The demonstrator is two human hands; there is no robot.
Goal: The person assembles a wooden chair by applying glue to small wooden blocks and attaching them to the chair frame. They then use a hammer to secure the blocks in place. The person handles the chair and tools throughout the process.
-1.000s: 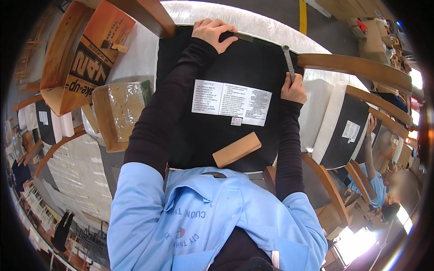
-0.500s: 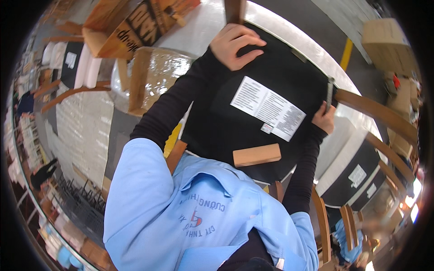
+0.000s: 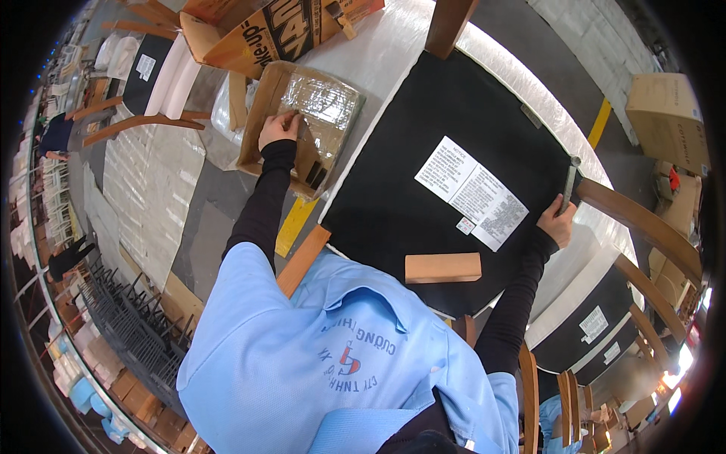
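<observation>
An upturned chair seat with a black underside [image 3: 378, 181] lies in front of me. A white printed label [image 3: 473, 193] and a light brown wooden block [image 3: 443, 268] are on it. My left hand [image 3: 280, 130] is down in a shallow cardboard box [image 3: 261, 98] left of the seat. Its fingers are drawn together; whatever they may hold is hidden. At the seat's right corner my right hand [image 3: 556, 223] is closed around a slim grey metal tool with a rounded end [image 3: 570, 181]. That tool points away from me, close beside a wooden chair leg [image 3: 631, 216].
Another wooden leg [image 3: 451, 29] rises at the far corner, and one [image 3: 304, 261] stands near my body. A printed orange-brown carton [image 3: 280, 34] lies behind the shallow box. More upturned chairs [image 3: 594, 325] stand at right. A closed carton [image 3: 665, 113] sits at far right.
My left hand has moved from the seat's far edge left into the cardboard box. My right hand still grips the grey tool at the right corner. The whole view has shifted slightly.
</observation>
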